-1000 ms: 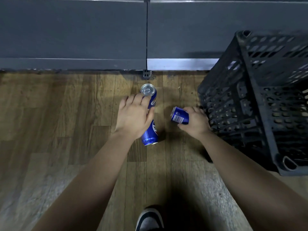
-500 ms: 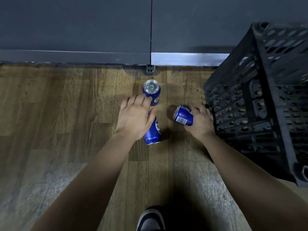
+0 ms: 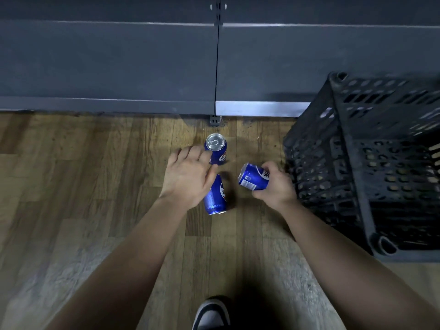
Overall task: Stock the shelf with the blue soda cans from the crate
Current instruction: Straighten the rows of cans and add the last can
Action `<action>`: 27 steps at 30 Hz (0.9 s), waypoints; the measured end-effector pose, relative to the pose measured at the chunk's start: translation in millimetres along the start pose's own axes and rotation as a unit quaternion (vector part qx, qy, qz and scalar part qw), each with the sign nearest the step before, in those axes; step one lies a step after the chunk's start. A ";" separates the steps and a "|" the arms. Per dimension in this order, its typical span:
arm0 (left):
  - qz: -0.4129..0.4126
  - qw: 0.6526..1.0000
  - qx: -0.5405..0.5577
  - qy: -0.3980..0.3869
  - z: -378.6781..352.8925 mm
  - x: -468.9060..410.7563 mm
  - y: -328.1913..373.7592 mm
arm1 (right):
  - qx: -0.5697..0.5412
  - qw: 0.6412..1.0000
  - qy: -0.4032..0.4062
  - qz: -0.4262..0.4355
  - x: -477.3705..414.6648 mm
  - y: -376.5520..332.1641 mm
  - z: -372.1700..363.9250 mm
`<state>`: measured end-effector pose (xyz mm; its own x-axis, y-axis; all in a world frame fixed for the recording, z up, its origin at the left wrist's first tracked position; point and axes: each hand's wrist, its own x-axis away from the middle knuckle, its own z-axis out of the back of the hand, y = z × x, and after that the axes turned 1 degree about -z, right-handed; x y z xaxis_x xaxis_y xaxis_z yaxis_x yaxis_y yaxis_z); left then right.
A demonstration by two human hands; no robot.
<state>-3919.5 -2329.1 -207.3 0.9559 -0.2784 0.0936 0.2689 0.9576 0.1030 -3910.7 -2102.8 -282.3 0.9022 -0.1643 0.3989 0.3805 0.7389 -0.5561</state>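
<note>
Fingers (image 3: 270,166) of the right hand (image 3: 276,186) wrap a blue soda can (image 3: 252,178), tipped sideways. The left hand (image 3: 185,179) lies slack, gripping nothing, over a toppled can (image 3: 215,198), beside an upright can (image 3: 216,148) at twelve o'clock. Smooth, rigid, probably weighty: take them mid-body. The crate (image 3: 352,163) stands at three o'clock, the shelf (image 3: 142,67) at twelve.
</note>
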 end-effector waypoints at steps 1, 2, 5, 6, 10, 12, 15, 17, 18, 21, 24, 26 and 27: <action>0.002 1.000 -0.001 -0.004 14.7 3.2 3.2 | -0.008 1.000 -0.002 0.009 6.9 -11.0 11.6; 0.005 1.000 -0.001 -0.005 32.8 6.7 7.1 | -0.009 1.000 -0.003 0.017 15.0 -23.3 25.9; 0.011 1.000 0.008 0.006 102.2 14.8 21.9 | 0.013 0.999 -0.009 0.040 44.7 -70.2 81.0; 0.009 1.000 0.011 0.009 128.6 16.8 27.3 | 0.019 0.999 -0.011 0.049 55.2 -86.8 101.6; -0.003 0.999 0.011 0.030 249.0 21.2 44.6 | 0.030 0.996 -0.005 0.080 99.7 -158.1 198.8; -0.009 0.999 0.003 0.037 313.3 21.7 52.2 | 0.031 0.995 0.007 0.095 123.7 -193.6 253.7; -0.026 0.998 -0.016 0.052 409.7 23.2 67.8 | 0.047 0.992 0.022 0.112 161.1 -243.5 338.3; -0.036 0.997 -0.019 0.068 472.6 23.0 81.6 | 0.051 0.991 0.032 0.119 184.9 -273.8 394.4; -0.039 0.996 -0.014 0.075 502.1 22.6 88.9 | 0.052 0.991 0.039 0.120 196.1 -287.7 421.4; -0.054 0.994 -0.001 0.099 580.1 20.3 110.0 | 0.062 0.988 0.066 0.124 226.9 -323.4 496.1; -0.074 0.989 0.012 0.127 641.1 18.6 132.0 | 0.058 0.986 0.102 0.119 254.0 -348.8 561.4; -0.095 0.985 0.018 0.144 672.0 15.1 148.3 | 0.055 0.983 0.126 0.123 267.6 -360.7 599.5; -0.108 0.982 0.019 0.151 686.0 12.9 157.1 | 0.058 0.980 0.139 0.127 272.9 -364.9 617.2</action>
<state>-3946.0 -2232.6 489.4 0.8700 -0.4356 -0.2311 0.4705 0.8735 0.1248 -3928.8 -2014.0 479.5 0.9915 -0.1250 0.0353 0.1251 0.8459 -0.5185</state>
